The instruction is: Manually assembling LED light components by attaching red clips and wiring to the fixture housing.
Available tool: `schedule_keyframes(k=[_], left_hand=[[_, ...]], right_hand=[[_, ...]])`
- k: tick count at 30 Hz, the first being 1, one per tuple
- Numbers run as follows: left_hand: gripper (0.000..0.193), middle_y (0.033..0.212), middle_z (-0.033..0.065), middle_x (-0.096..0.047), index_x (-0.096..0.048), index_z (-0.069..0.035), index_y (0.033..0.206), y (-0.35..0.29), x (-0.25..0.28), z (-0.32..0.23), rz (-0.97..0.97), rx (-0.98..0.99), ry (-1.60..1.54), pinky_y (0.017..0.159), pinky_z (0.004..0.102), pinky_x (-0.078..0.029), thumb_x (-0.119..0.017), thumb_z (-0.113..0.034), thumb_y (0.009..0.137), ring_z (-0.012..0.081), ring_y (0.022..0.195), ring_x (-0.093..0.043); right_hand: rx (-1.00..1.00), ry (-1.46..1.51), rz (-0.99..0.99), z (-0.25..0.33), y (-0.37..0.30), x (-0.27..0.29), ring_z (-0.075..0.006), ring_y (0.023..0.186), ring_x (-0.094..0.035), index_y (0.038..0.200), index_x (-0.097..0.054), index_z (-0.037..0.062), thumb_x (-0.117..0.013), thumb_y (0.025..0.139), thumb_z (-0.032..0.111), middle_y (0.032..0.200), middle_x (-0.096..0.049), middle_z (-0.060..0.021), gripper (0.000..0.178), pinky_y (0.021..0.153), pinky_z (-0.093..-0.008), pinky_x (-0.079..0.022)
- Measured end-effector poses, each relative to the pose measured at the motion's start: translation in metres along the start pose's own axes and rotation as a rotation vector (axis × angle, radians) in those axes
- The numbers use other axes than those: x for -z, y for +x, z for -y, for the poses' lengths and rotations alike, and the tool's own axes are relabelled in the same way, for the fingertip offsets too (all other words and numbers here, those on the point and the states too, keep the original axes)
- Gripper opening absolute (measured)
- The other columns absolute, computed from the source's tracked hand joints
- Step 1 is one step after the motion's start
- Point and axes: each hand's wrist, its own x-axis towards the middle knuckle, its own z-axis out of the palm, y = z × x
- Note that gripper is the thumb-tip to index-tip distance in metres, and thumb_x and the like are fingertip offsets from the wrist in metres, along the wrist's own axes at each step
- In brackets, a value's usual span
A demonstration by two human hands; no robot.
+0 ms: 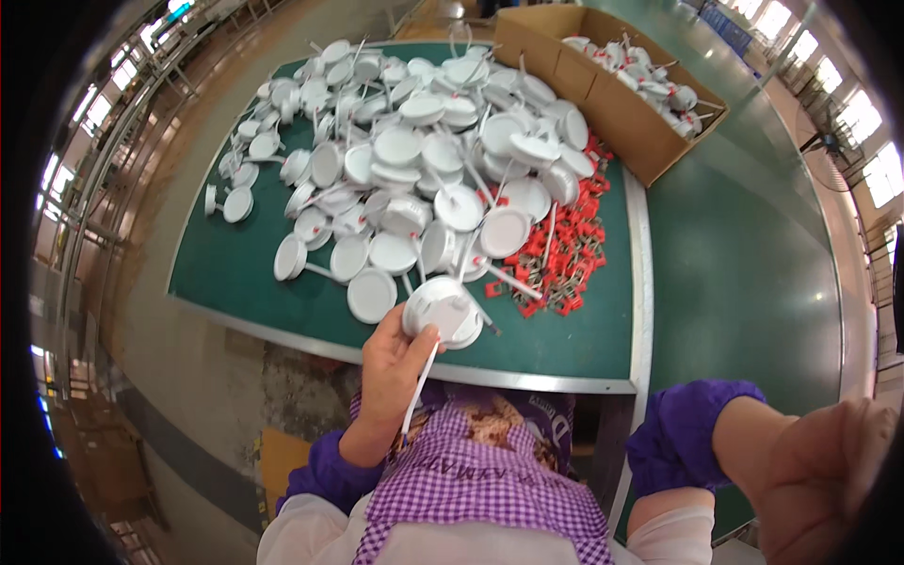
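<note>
My left hand (394,365) is closed on a white round lamp housing (443,315), thumb on its near side, just above the front edge of the green table. A thin white cable (420,395) hangs down from the part past my wrist. Many similar white round lamp housings (400,146), with cables sticking out, lie heaped on the table beyond this hand. To the right of the heap is a pile of small red pieces with metal clips (570,250). Raised at the far right, away from the heap, my right hand (829,471) is blurred and its fingers are partly cut off.
A cardboard box (603,94) holding more white parts stands at the back right. The green table (217,250) has a metal edge strip (603,384). Alongside it on the right runs another green surface (734,282). A fan (824,141) stands farther off.
</note>
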Motion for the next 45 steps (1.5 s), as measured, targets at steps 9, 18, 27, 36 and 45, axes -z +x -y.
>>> schedule_keyframes(k=[9, 18, 27, 36, 45], left_hand=[[0.029, 0.107, 0.0081, -0.062, -0.053, 0.007, 0.121, -0.001, 0.004, 0.001, 0.023, 0.004, 0.002, 0.080, 0.0255, -0.049, -0.059, -0.003, 0.094, 0.0114, 0.089, -0.060], [0.031, 0.106, 0.0123, -0.066, -0.052, 0.005, 0.121, 0.004, -0.002, 0.008, 0.038, 0.146, -0.146, 0.070, 0.0279, -0.056, -0.060, -0.008, 0.095, 0.0147, 0.088, -0.067], [0.026, 0.105, 0.0125, -0.067, -0.051, 0.002, 0.116, -0.003, -0.008, 0.013, 0.054, 0.240, -0.247, 0.067, 0.0275, -0.056, -0.059, -0.013, 0.097, 0.0152, 0.088, -0.068], [0.029, 0.108, 0.0110, -0.067, -0.050, 0.001, 0.121, -0.004, -0.008, 0.007, 0.029, 0.254, -0.254, 0.070, 0.0284, -0.056, -0.059, -0.015, 0.098, 0.0147, 0.091, -0.067], [0.035, 0.118, 0.0108, -0.064, -0.048, 0.000, 0.128, -0.003, -0.027, 0.024, 0.093, 0.371, -0.337, 0.084, 0.0342, -0.059, -0.060, -0.007, 0.095, 0.0182, 0.102, -0.067]], right_hand=[[-0.045, 0.191, -0.049, 0.010, -0.032, 0.019, -0.0149, 0.082, -0.055, 0.097, -0.057, 0.0037, -0.051, 0.089, 0.015, 0.085, -0.055, -0.0042, 0.015, 0.073, -0.0247, -0.046], [-0.720, -0.406, -0.066, -0.092, -0.079, -0.030, -0.0166, 0.072, -0.063, 0.106, -0.065, 0.0013, -0.060, 0.086, 0.001, 0.089, -0.067, -0.0135, 0.021, 0.061, -0.0310, -0.052], [-0.943, -1.022, 0.723, -0.138, -0.233, -0.045, -0.0272, 0.061, -0.064, 0.097, -0.067, 0.0066, -0.066, 0.088, 0.011, 0.081, -0.067, -0.0117, 0.010, 0.055, -0.0358, -0.050], [-1.008, -0.946, 0.869, -0.121, -0.215, -0.035, -0.0282, 0.076, -0.064, 0.092, -0.062, 0.0077, -0.066, 0.083, 0.011, 0.082, -0.059, -0.0086, 0.010, 0.062, -0.0392, -0.052], [-0.973, -1.122, 0.906, -0.115, -0.233, -0.043, -0.0302, 0.078, -0.061, 0.089, -0.058, 0.0036, -0.068, 0.083, 0.012, 0.083, -0.057, -0.0105, 0.014, 0.064, -0.0405, -0.051]])
